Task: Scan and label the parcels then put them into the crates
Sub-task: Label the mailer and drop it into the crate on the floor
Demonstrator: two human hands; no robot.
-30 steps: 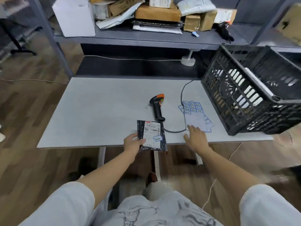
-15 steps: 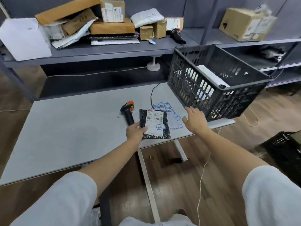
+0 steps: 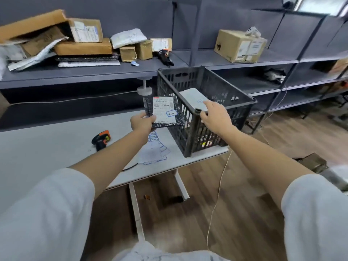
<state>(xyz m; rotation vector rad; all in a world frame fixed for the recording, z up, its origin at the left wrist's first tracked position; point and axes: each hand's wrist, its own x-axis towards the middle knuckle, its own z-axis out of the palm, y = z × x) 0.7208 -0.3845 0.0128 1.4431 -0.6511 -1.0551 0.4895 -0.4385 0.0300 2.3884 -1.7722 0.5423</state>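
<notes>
My left hand (image 3: 142, 123) grips a flat black parcel (image 3: 163, 112) by its lower left corner and holds it in the air just left of the black crate (image 3: 190, 127). The parcel carries a white shipping label with a small blue-edged sticker on it. My right hand (image 3: 216, 117) rests on the crate's near corner rim, fingers spread loosely. A white parcel (image 3: 194, 98) lies inside the crate. The orange and black scanner (image 3: 100, 140) lies on the grey table (image 3: 47, 147), with a sheet of blue-edged labels (image 3: 155, 149) beside it.
A grey shelf behind the table holds several cardboard boxes and mailers (image 3: 82, 46) and a second scanner (image 3: 165, 56). A larger box (image 3: 240, 46) sits on the right shelf. A thin cable hangs off the table's right end above the wooden floor.
My left hand lifted the black parcel off the table and carried it up toward the crate. My right hand moved from the table edge to the crate's corner rim.
</notes>
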